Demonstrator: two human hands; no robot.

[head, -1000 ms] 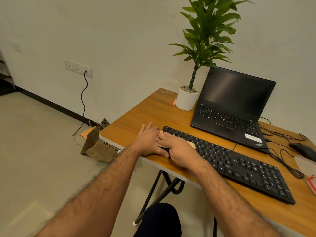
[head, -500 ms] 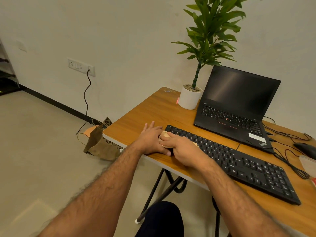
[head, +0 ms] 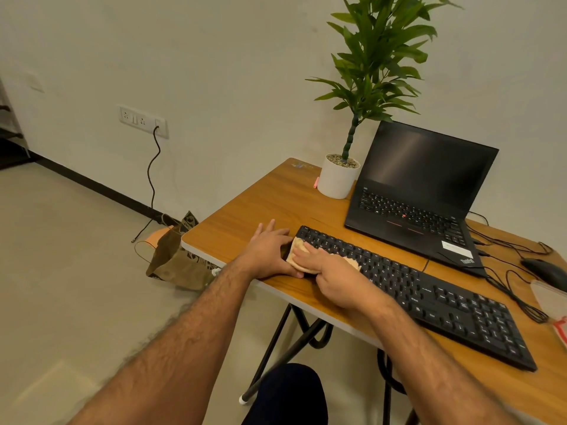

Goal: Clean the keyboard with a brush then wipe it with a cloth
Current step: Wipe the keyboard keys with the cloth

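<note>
Beige cloth (head: 302, 256) lies on the left end of the black keyboard (head: 429, 297), pressed there under our right hand (head: 340, 279); its fingers lie flat and close together on the fabric, thumb hidden, so we cannot tell whether any edge is pinched; our left hand (head: 270, 256) rests on the wooden table (head: 260, 204) touching the keyboard's left end, fingers slightly spread, thumb along the near edge.

We judge the wiping stage underway, with most of the keys to the right not yet covered; no brush is in view.

Risks: keyboard lies near the table's front edge, so a hard stroke toward us could slide it off if the left hand lets go; the cloth may snag a keycap; a long sweep right could drag the cables (head: 515, 289) near the mouse (head: 544, 269); the potted plant (head: 337, 179) stands well apart.

Writing: "ThinkPad" reads on the laptop (head: 420, 194) palm rest; "Ctrl" on a keyboard key; the white sticker is illegible.
</note>
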